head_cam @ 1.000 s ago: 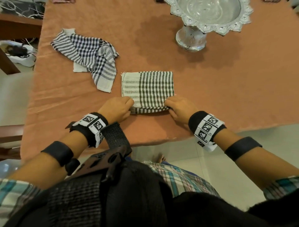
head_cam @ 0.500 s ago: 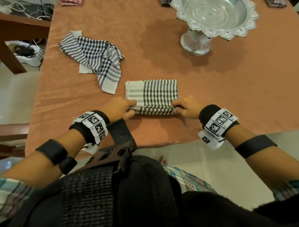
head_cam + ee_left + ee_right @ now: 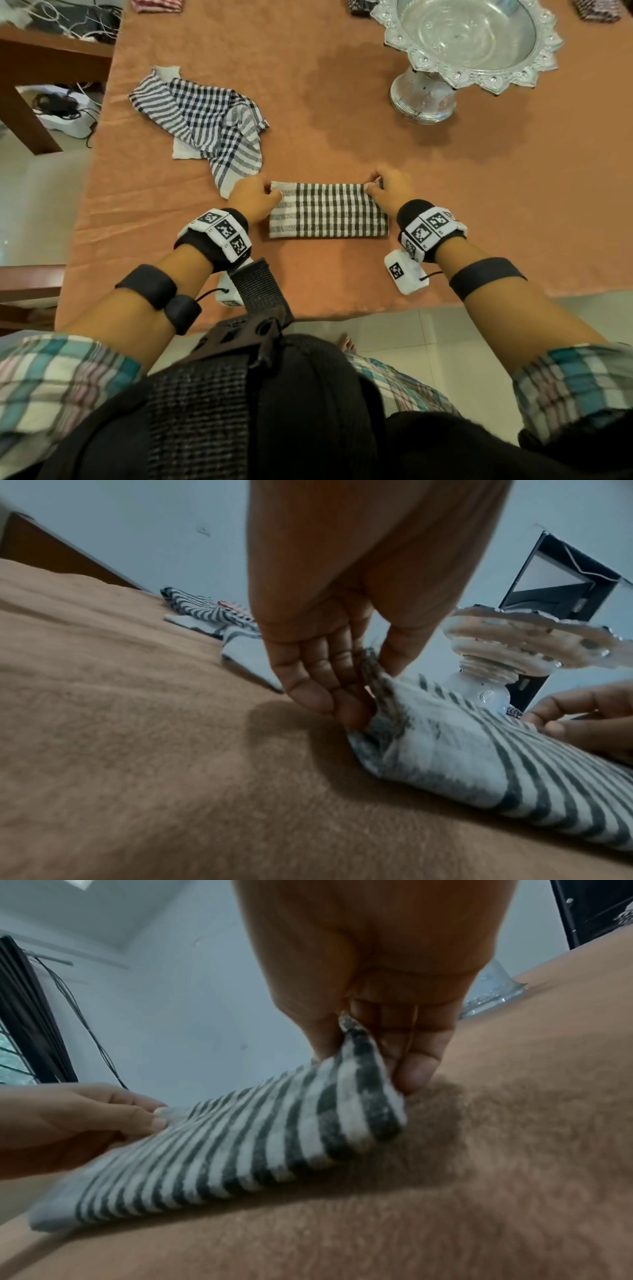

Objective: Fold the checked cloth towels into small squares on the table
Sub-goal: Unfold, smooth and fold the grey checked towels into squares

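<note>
On the counter (image 3: 445,212), near its front edge, under a rust-orange cover: one grey-and-white checked towel (image 3: 329,216), partly folded into a flat band, lying between the two hands.

Left hand (image 3: 251,202): pinches the far left corner of the towel, thumb against fingers (image 3: 329,685), corner raised off the cover. Grip closed on cloth only.

Right hand (image 3: 388,192): pinches the far right corner likewise, thumb and fingers (image 3: 411,1053) closed on the edge, corner lifted to a point.

Step in hand, as judged: laying the near half over onto the far half. To do it well, both corners should come down together and level, the loose edge set flush with the edge beneath, then the crease pressed flat; uneven pull from either hand would skew the band.

Orientation: long axis runs left to right, parallel to the counter's front edge; the rounded fold faces the person, the loose edge points away. One more fold across the short way appears needed to reach a small square.

Also present: a second checked towel (image 3: 202,126), dark blue and white, crumpled, unfolded, just beyond the left hand; a silver pedestal bowl (image 3: 469,44), far right, well apart.
</note>
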